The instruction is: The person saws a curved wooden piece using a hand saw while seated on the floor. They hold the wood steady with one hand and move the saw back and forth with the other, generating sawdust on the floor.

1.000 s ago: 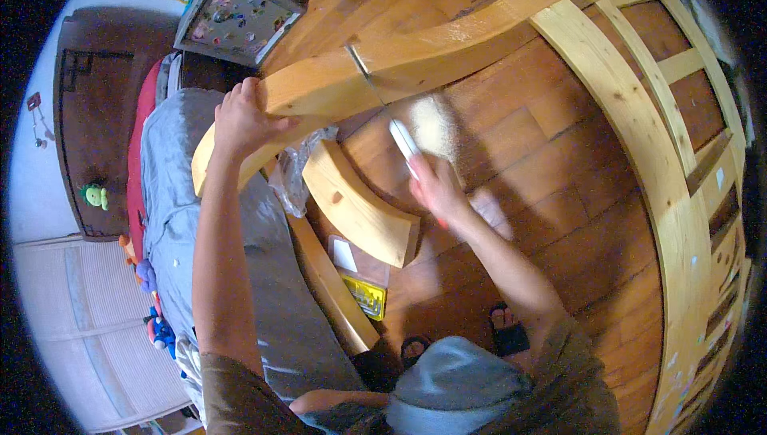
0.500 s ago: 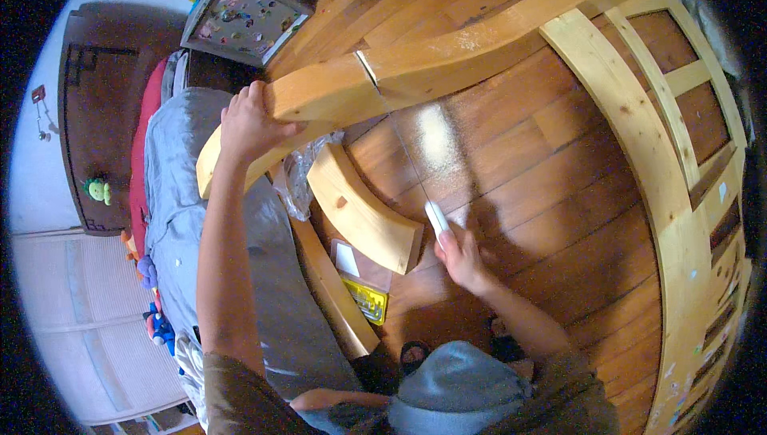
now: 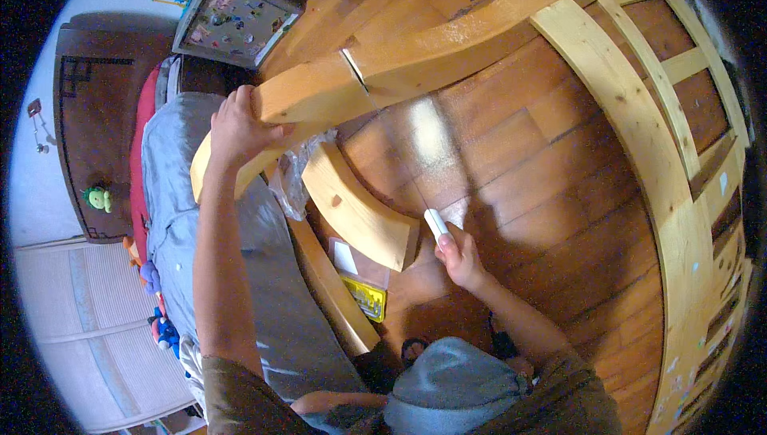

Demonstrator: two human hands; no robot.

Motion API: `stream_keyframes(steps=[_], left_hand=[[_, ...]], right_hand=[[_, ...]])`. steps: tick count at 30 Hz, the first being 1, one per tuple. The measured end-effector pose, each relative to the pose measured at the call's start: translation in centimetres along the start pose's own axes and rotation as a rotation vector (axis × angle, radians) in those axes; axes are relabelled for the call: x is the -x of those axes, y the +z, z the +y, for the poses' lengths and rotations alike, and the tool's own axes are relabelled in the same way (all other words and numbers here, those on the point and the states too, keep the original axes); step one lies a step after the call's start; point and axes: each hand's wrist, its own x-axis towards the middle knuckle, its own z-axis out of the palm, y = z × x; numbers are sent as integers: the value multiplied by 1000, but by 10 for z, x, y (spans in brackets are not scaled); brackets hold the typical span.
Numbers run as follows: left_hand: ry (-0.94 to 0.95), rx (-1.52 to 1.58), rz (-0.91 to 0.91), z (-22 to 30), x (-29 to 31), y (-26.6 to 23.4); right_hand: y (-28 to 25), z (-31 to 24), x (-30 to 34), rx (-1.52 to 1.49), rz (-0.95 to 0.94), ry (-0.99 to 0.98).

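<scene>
A long, thick wooden beam point(image 3: 435, 43) spans the upper part of the view, with a narrow slot cut partway across it. My left hand point(image 3: 240, 130) is closed around its left end, thumb on the near side. In my right hand point(image 3: 459, 258) is the white handle of a hand saw point(image 3: 435, 222). Its thin blade runs up toward the slot and is hard to make out against the floor. Pale sawdust point(image 3: 432, 133) lies on the floor below the slot. A curved offcut of wood point(image 3: 357, 210) lies between my arms, apart from both hands.
At right stands a slatted wooden bed frame point(image 3: 611, 87) joined to the beam. A bed with grey bedding point(image 3: 172, 163) is at left. Near the offcut lie clear plastic wrap point(image 3: 292, 187), a yellow pack point(image 3: 368, 301) and another wooden plank point(image 3: 327, 287). A grey cabinet point(image 3: 238, 23) stands behind.
The whole scene has shifted slightly left in the view. My left hand keeps its hold on the beam; the right hand with the saw has stayed almost in place, slightly lower.
</scene>
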Motion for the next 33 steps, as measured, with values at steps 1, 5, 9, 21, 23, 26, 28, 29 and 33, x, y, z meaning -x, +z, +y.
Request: stream_keyframes(steps=[1,5,9,21,23,26,28,29,33], left_hand=[[0,-2,-8,2,-1,-2],[28,5,28,5,-2,3],[76,0,46,-1,-6,9],[-42,348,695,116,120,53],[-190,755,390,163,161,74],[-437,1534,194,198,180,122],[-557,1852,121,203,177,138],[-598,2048,24,213,175,139],[-671,1785,-138,252,198,108]], right_hand=[[4,3,-5,58,22,-58],[31,-53,-90,194,132,-36],[27,-41,-119,-25,74,-48],[17,-71,-104,254,21,81],[30,-72,-131,119,102,-78],[33,-80,-110,44,41,-13],[27,-59,-67,-1,-40,-31],[20,-48,-45,-40,23,16],[-6,-48,6,226,68,-116]])
